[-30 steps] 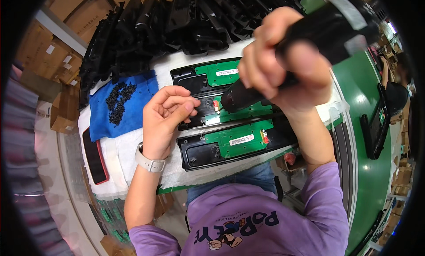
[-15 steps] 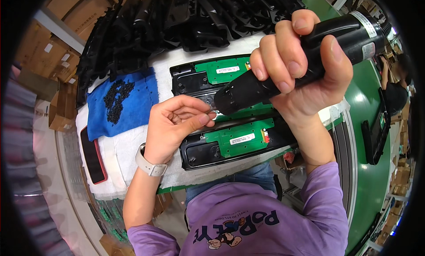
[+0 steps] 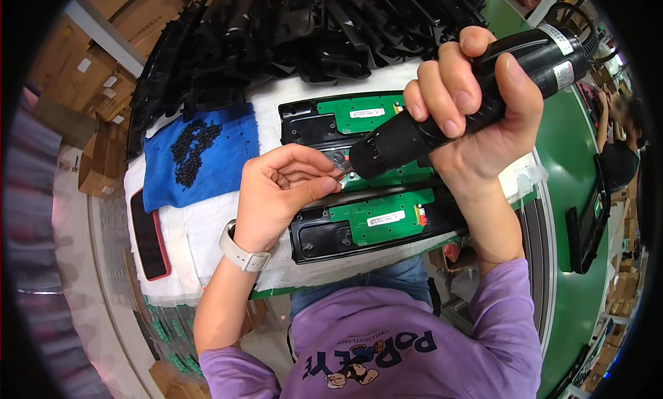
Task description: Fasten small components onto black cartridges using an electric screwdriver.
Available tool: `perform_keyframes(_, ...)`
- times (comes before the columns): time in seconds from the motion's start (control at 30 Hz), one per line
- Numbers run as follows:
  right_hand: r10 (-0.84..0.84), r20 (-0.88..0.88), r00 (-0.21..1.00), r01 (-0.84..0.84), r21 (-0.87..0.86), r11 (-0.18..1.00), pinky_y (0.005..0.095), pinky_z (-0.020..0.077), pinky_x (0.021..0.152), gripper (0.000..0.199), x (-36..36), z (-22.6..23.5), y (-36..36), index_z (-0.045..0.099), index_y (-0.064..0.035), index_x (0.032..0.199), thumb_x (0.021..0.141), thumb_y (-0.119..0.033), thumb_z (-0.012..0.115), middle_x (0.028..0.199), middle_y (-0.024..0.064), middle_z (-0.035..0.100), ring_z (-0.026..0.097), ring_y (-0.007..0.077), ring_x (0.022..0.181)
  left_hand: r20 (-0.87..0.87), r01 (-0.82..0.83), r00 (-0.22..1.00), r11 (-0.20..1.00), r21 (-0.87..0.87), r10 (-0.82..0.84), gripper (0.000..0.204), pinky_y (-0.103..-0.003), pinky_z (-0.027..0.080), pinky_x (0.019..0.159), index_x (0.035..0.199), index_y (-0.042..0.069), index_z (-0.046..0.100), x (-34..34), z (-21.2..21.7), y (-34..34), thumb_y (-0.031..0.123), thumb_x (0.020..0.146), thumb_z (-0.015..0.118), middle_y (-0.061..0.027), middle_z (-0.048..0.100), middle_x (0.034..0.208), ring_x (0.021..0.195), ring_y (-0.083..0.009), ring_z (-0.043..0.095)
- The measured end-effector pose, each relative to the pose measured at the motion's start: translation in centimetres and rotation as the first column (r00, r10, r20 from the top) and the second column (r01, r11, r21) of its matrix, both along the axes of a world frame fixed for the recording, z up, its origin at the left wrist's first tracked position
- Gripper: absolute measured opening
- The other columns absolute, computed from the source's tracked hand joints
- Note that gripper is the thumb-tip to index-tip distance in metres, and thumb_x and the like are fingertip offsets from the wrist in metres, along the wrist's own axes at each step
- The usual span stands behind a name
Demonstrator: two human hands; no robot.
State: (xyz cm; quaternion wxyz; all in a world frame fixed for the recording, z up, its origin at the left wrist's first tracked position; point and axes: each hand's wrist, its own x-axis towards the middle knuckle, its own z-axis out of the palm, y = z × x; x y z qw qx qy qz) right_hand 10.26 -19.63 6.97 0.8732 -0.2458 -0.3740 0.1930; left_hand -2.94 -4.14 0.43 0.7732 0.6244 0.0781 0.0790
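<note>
My right hand [image 3: 476,116] is wrapped round a black electric screwdriver [image 3: 392,147], which slants down to the left. My left hand [image 3: 283,185] is closed in a pinch at the screwdriver's bit [image 3: 347,170]; whatever its fingertips hold there is too small to make out. Beneath both hands lie three black plastic housings with green circuit boards. The far housing [image 3: 298,116] and the near housing [image 3: 318,237] show best, each board bearing a white label. My hands and the tool largely cover the middle one.
Left of the housings, a blue cloth [image 3: 231,174] carries a heap of small black screws [image 3: 190,150]. A phone [image 3: 148,240] with a red edge lies at the left. Black plastic parts [image 3: 311,40] are piled at the back. A green surface [image 3: 566,178] runs along the right, where another person [image 3: 621,143] is.
My view has shifted slightly, so the table's things sit a little further right. Both hands keep the same grips, with the bit still at my left fingertips.
</note>
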Motion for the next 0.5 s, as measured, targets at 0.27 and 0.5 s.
perform_keyframes(0.27,-0.026,-0.089,0.996,0.03,0.048,0.998,0.0332,0.0416,0.052,0.023,0.04,0.03,0.33,0.052,-0.005,0.089,0.085,-0.027,0.044,0.058,0.0022,0.046,0.043,0.0139,0.044,0.022,-0.023,0.999,0.999,-0.023,0.023,0.016,-0.025,0.052,0.072,0.087,-0.003,0.058,-0.23,0.25,0.53,-0.009,0.073,0.063,-0.0133,0.065,0.084,0.074,-0.0164,0.064)
perform_keyframes(0.5,-0.031,-0.054,0.998,0.032,0.025,0.999,0.0333,0.0416,0.053,0.023,-0.08,0.02,0.24,0.051,-0.0053,0.087,0.086,-0.027,0.044,0.058,0.0021,0.046,0.044,0.0139,0.045,0.01,0.012,1.0,0.999,-0.047,-0.012,0.016,-0.023,0.051,0.072,0.089,-0.005,0.059,-0.07,-0.06,0.53,-0.009,0.074,0.063,-0.011,0.064,0.084,0.076,-0.0146,0.063)
